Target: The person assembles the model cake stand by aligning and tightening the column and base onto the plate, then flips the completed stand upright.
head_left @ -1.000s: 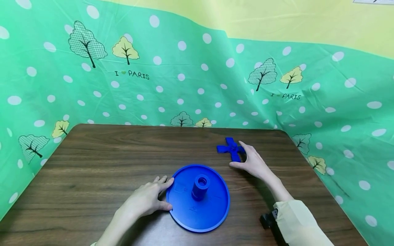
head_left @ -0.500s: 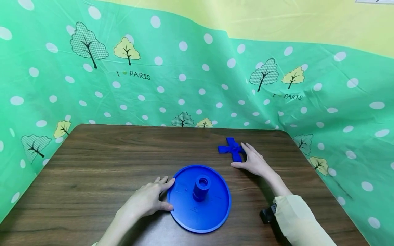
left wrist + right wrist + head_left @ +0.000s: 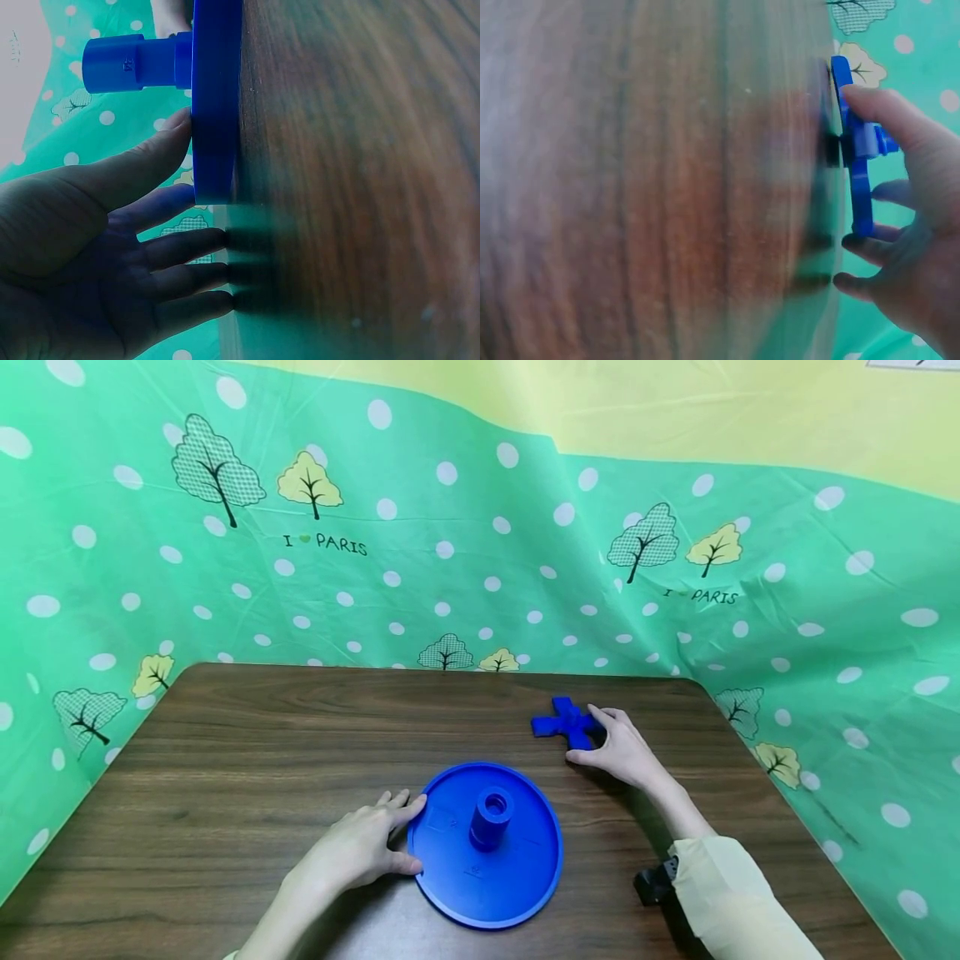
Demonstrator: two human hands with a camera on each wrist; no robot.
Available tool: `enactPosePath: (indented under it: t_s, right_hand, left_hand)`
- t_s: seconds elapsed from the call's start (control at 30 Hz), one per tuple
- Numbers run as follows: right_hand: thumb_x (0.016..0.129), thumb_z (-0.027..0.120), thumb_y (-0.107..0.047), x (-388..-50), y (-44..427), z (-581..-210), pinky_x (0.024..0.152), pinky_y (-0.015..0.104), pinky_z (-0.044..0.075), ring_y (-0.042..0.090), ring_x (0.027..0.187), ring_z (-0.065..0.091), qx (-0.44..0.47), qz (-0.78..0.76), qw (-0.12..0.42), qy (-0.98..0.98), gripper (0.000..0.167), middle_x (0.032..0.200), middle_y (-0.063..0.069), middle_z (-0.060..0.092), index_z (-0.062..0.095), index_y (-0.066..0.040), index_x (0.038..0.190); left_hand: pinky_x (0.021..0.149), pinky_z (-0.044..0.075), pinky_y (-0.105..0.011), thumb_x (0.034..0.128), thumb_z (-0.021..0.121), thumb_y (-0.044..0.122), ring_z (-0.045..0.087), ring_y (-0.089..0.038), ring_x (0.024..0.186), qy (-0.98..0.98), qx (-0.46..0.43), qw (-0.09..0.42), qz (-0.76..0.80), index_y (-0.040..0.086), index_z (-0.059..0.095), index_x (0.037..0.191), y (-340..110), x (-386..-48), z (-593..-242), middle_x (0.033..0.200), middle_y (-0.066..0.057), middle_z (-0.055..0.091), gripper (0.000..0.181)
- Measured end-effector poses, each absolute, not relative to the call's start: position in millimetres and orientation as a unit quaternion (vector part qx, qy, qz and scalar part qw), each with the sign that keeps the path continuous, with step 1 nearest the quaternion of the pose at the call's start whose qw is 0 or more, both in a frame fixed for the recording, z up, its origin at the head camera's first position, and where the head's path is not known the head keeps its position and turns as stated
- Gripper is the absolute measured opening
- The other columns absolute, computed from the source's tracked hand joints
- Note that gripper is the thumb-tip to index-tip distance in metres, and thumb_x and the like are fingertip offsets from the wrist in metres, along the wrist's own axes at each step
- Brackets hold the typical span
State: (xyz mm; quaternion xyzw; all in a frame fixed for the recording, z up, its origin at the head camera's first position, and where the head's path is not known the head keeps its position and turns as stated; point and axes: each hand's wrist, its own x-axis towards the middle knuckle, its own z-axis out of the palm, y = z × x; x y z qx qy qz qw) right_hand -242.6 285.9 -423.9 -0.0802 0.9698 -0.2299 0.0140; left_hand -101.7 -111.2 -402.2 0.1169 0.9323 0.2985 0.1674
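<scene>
A blue round base with a hollow upright post at its middle lies flat on the table. My left hand rests at its left rim; in the left wrist view the thumb and index finger touch the edge, while the other fingers stretch straight down to the tabletop. Farther back on the right, my right hand pinches a blue four-armed cross piece between thumb and fingers. The right wrist view shows the cross piece edge-on, a short stub on its upper face, the thumb on one arm.
The brown wooden table carries both blue parts. Behind it hangs a green and yellow curtain printed with trees and white dots. A black wrist device sits at the right sleeve.
My right thumb and fingers have drawn in on the cross piece, which has turned or tilted slightly. The left hand and the round base have stayed in place.
</scene>
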Motion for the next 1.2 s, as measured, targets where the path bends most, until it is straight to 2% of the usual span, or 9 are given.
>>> enactPosePath:
  t_s: [0.33, 0.63, 0.73, 0.9, 0.97, 1.1, 1.2]
  right_hand:
    - [0.085, 0.079, -0.051, -240.5, 285.2, -406.3, 0.113, 0.071, 0.037, 0.05, 0.144, 0.037, -0.073, -0.28, -0.018, 0.957, 0.097, 0.159, 0.03, 0.033, 0.034, -0.01, 0.161]
    - [0.088, 0.078, -0.049, -230.4, 278.8, -386.5, 0.117, 0.067, 0.034, 0.044, 0.149, 0.035, -0.062, -0.351, -0.061, 0.932, 0.091, 0.162, 0.021, 0.033, 0.034, -0.021, 0.162]
    - [0.089, 0.078, -0.043, -224.3, 275.5, -379.8, 0.119, 0.063, 0.037, 0.042, 0.15, 0.039, -0.063, -0.404, -0.065, 0.91, 0.091, 0.163, 0.019, 0.03, 0.029, -0.022, 0.163]
    - [0.091, 0.079, -0.035, -211.8, 268.7, -370.4, 0.116, 0.051, 0.045, 0.036, 0.147, 0.046, -0.068, -0.466, -0.073, 0.879, 0.092, 0.165, 0.011, 0.03, 0.023, -0.028, 0.164]
    - [0.092, 0.078, -0.031, -205.9, 265.3, -367.1, 0.116, 0.037, 0.047, 0.033, 0.149, 0.044, -0.073, -0.488, -0.074, 0.867, 0.089, 0.166, 0.008, 0.032, 0.025, -0.029, 0.164]
    - [0.095, 0.074, -0.018, -192.1, 257.3, -361.5, 0.107, 0.009, 0.045, 0.027, 0.15, 0.041, -0.091, -0.549, -0.071, 0.828, 0.081, 0.165, 0.007, 0.035, 0.03, -0.027, 0.162]
    - [0.096, 0.071, -0.011, -181.6, 249.6, -357.8, 0.102, 0.006, 0.045, 0.023, 0.144, 0.043, -0.11, -0.581, -0.076, 0.803, 0.075, 0.161, 0.006, 0.039, 0.034, -0.024, 0.16]
  left_hand:
    - [0.12, 0.028, -0.071, 0.0787, 0.087, 0.038, 0.033, -0.047, 0.153, 0.933, 0.118, 0.167, 0.297, 0.016, 0.05, 0.153, -111.0, -101.6, -401.7, 0.162, -0.019, 0.043, 0.086]
    - [0.119, 0.029, -0.072, 0.0785, 0.088, 0.038, 0.033, -0.047, 0.153, 0.932, 0.115, 0.168, 0.299, 0.016, 0.05, 0.153, -110.9, -101.3, -401.1, 0.162, -0.018, 0.042, 0.086]
    - [0.12, 0.029, -0.071, 0.0787, 0.088, 0.038, 0.033, -0.047, 0.153, 0.933, 0.115, 0.17, 0.295, 0.016, 0.05, 0.153, -110.6, -101.7, -400.6, 0.162, -0.018, 0.042, 0.086]
    - [0.12, 0.028, -0.071, 0.0789, 0.087, 0.038, 0.033, -0.047, 0.153, 0.934, 0.116, 0.172, 0.291, 0.016, 0.05, 0.153, -110.2, -102.3, -400.1, 0.162, -0.019, 0.042, 0.086]
    - [0.12, 0.028, -0.071, 0.0788, 0.088, 0.038, 0.033, -0.047, 0.153, 0.934, 0.115, 0.172, 0.291, 0.017, 0.05, 0.153, -110.3, -102.2, -400.0, 0.162, -0.019, 0.043, 0.086]
    - [0.12, 0.028, -0.071, 0.0783, 0.088, 0.038, 0.033, -0.047, 0.153, 0.933, 0.114, 0.173, 0.293, 0.017, 0.05, 0.153, -110.5, -102.0, -400.0, 0.162, -0.018, 0.043, 0.086]
    - [0.12, 0.029, -0.071, 0.0781, 0.088, 0.038, 0.033, -0.047, 0.153, 0.932, 0.115, 0.172, 0.297, 0.016, 0.051, 0.153, -110.6, -102.0, -400.2, 0.162, -0.019, 0.043, 0.086]
